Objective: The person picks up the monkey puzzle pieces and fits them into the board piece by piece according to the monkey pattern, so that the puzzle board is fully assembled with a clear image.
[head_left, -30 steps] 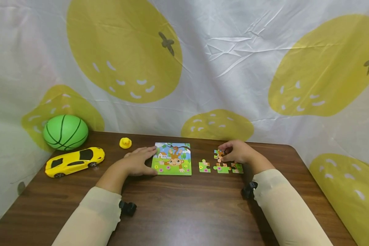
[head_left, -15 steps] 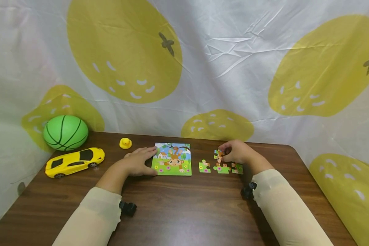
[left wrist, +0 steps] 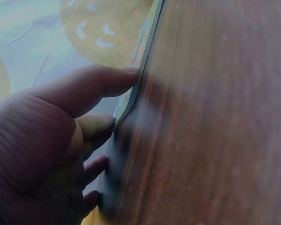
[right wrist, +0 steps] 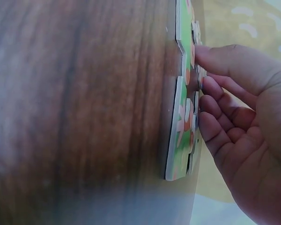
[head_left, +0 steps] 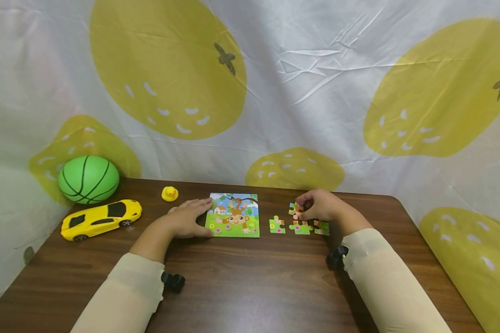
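A square monkey puzzle [head_left: 233, 216] lies on the brown table in the head view. My left hand [head_left: 187, 219] rests at its left side, fingers spread. The thumb touches its front edge and a fingertip its far left corner; the left wrist view shows the thumb [left wrist: 114, 80] on the rim. With thumb and fingertips, my right hand [head_left: 322, 206] pinches a puzzle piece [head_left: 294, 211] with blue and brown print, partly hidden by the fingers. Just in front of it lie a middle puzzle piece [head_left: 302, 229] and a right puzzle piece [right wrist: 177, 140]. Another puzzle piece [head_left: 277, 225] lies apart to the left.
At the left stand a yellow toy car [head_left: 104, 218] and a green ball [head_left: 89, 179]. A small yellow rubber duck [head_left: 170, 194] sits behind my left hand. A white curtain [head_left: 308, 115] with yellow fruit prints hangs along the table's back edge.
The puzzle piece under my right fingers has shifted very slightly to the left. My left hand and the monkey puzzle have stayed in place.
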Demonstrator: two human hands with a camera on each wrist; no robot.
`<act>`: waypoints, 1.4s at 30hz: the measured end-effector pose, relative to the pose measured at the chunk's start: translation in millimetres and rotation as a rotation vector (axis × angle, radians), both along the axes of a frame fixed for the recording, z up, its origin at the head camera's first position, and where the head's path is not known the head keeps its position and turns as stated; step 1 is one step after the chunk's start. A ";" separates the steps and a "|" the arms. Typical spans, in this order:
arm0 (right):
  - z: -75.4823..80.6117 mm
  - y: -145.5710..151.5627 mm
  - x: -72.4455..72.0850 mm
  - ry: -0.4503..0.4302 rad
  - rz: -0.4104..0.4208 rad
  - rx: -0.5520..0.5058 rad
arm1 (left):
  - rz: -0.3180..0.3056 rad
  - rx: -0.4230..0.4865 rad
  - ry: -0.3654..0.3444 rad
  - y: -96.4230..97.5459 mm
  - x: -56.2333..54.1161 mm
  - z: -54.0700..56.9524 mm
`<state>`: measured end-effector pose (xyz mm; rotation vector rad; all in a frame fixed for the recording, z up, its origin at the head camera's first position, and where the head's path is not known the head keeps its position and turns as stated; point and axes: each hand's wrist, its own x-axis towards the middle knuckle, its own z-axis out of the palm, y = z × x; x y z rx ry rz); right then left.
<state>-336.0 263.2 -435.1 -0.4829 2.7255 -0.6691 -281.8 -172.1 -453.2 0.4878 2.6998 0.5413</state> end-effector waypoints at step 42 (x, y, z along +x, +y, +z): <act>4.6 -86.7 6.6 0.045 0.109 -0.185 | -0.002 -0.011 0.007 1.2 0.8 1.1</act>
